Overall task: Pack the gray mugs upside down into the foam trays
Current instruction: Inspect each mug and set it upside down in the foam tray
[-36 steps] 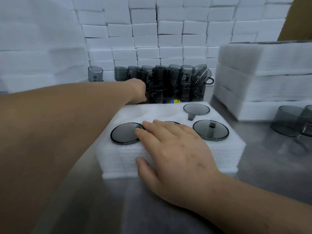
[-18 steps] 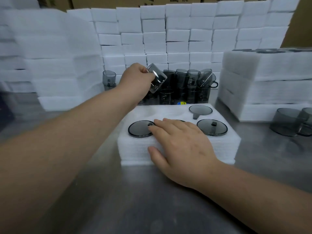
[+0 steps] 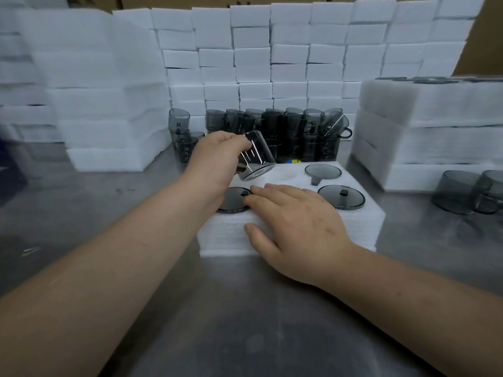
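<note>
Foam tray (image 3: 285,240): three seated mugs (image 3: 341,196), bottom-up, beside the right hand's (image 3: 296,224) flat resting fingers (image 3: 272,190). Left hand (image 3: 215,161) fingers (image 3: 231,140) clasp a tilted gray mug (image 3: 255,156) above an empty pocket (image 3: 288,175). Loose mugs (image 3: 285,129) beyond: much left.

The steel table (image 3: 245,317) bears a foam tray (image 3: 217,236), clustered gray mugs (image 3: 295,131) behind it, and foam stacks (image 3: 435,137) alongside.

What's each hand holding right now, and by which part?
The left hand grips a transparent gray mug, tilted, by its side wall. The right hand holds nothing; it rests flat on the white foam tray.
</note>
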`<state>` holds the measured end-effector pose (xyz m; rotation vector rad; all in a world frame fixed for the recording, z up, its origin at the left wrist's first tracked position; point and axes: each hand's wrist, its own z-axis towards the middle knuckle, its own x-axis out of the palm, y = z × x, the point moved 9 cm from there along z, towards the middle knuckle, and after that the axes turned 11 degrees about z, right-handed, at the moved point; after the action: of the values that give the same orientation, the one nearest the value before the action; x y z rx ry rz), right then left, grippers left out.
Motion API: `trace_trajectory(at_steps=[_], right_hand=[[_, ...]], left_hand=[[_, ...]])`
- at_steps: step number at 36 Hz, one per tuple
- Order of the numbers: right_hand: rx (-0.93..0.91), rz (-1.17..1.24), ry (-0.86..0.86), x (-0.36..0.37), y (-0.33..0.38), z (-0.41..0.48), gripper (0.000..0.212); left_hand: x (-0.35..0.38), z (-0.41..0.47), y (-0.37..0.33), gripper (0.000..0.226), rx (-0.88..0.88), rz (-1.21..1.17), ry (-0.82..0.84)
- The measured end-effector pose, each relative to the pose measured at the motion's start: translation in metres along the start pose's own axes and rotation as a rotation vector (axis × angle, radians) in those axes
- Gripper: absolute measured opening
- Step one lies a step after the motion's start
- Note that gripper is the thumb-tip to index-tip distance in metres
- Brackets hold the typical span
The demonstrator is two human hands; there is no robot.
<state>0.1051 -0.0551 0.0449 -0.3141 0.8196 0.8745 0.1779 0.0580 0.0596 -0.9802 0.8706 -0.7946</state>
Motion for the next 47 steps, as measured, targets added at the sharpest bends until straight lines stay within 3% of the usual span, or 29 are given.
trace_trajectory(at_steps=[12,23,39,47], right_hand=[[-0.057,0.078,0.165,0.007,-0.016,0.001,0.046],[-0.171,0.009,0.063,0.004,-0.012,0.0,0.042],[-0.095,0.027,-0.044,0.009,-0.012,0.003,0.04],[-0.095,-0.072,-0.005,0.016,-0.014,0.008,0.042]], left_hand=[[0.011,0.006,-0.007,0.02,0.168,0.041,-0.022],[0.01,0.003,-0.011,0.022,0.215,0.06,-0.022],[0.013,0.011,-0.007,0.019,0.231,0.155,0.041],[0.015,0.01,-0.008,0.021,0.242,0.257,0.086]])
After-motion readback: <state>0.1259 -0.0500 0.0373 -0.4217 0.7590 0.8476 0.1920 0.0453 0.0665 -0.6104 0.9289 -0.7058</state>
